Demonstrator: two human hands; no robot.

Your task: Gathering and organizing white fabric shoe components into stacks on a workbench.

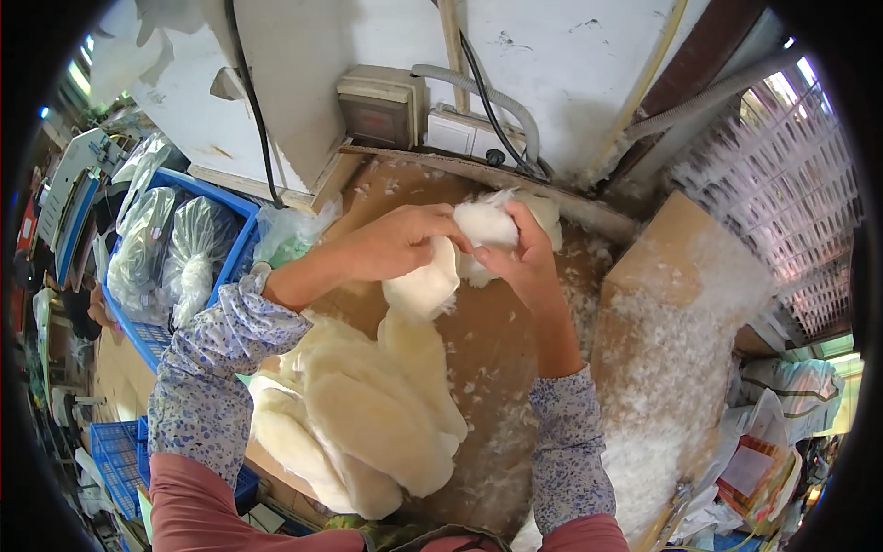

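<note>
Over the brown tabletop, my left hand (405, 241) is closed on a small cream plush piece (423, 283) that hangs below its fingers. My right hand (526, 262) grips a tuft of white fluffy stuffing (486, 225) between thumb and fingers. The two hands nearly meet, and the left fingertips touch the lower side of the tuft. Part of the plush piece is hidden behind my left hand. Nearer to me lies a heap of cream fuzzy plush pieces (368, 414), long and rounded. Another pale piece (541, 216) rests just behind my right hand.
Loose white stuffing (644, 405) covers the right side, over and around a cardboard sheet (662, 248). A slatted basket wall (782, 202) rises behind it. At left stands a blue crate (244, 207) with plastic bags (198, 248). A switch box (377, 110) and cables line the back wall.
</note>
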